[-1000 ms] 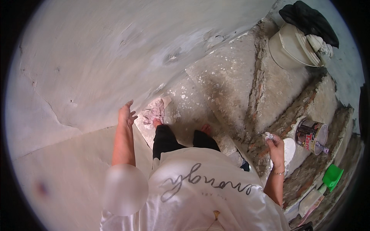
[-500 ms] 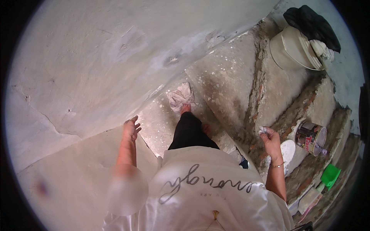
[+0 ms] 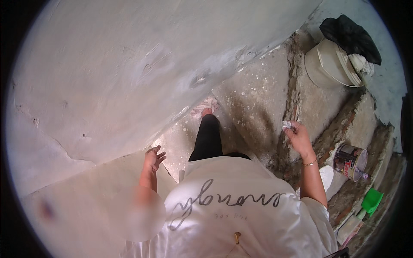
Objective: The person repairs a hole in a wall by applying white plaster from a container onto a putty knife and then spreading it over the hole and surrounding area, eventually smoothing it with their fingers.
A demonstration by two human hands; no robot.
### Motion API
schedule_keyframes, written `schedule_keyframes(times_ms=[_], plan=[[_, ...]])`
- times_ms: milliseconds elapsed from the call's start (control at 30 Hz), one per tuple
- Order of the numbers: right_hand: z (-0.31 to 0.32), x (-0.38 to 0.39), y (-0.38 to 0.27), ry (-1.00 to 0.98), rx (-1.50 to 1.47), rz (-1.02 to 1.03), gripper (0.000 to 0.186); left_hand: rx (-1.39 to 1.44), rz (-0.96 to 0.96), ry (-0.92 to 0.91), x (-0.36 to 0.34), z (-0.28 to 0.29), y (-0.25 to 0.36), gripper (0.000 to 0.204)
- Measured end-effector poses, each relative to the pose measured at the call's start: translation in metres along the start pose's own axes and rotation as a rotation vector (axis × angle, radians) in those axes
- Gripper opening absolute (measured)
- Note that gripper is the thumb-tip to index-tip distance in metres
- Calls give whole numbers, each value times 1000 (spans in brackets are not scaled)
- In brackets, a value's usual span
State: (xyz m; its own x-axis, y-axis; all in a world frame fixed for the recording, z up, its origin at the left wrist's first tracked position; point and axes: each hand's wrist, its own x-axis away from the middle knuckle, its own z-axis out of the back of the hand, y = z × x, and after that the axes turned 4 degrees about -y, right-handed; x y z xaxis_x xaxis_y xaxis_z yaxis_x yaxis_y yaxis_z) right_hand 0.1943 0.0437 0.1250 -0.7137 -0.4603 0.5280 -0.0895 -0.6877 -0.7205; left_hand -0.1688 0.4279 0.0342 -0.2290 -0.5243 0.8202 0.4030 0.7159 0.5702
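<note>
While the right hand (image 3: 297, 134) pinches a white wad (image 3: 287, 125) at three o'clock, the left hand (image 3: 155, 159) at eight hangs with fingers parted, seemingly empty; if weight shifts onto the rag (image 3: 210, 102) at twelve, the foot (image 3: 207, 112) touching it could skid.

Wrinkled matt cloth (image 3: 207, 104), smooth plastic bucket (image 3: 320, 66), rough steps (image 3: 263, 84), scuffed plastered wall (image 3: 107, 90)

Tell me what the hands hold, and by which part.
The right hand pinches a small white lump, seemingly by its edge; what it is cannot be told. The left hand holds nothing.
</note>
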Motion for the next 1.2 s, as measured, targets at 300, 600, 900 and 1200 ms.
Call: schedule_keyframes(times_ms=[300,600,900,1200], plan=[[-11,49,58,-28,-119,-11,23,-37,44,-64,48,2,-22,54],[-8,97,79,81,-227,-89,23,-146,15,-155,50,-37,13,47],[-7,62,54,149,-65,7,24,-139,-23,-196,10,-48,45,42],[-22,71,45,72,-122,-109,24,-160,136,-309,23,-41,16,44]])
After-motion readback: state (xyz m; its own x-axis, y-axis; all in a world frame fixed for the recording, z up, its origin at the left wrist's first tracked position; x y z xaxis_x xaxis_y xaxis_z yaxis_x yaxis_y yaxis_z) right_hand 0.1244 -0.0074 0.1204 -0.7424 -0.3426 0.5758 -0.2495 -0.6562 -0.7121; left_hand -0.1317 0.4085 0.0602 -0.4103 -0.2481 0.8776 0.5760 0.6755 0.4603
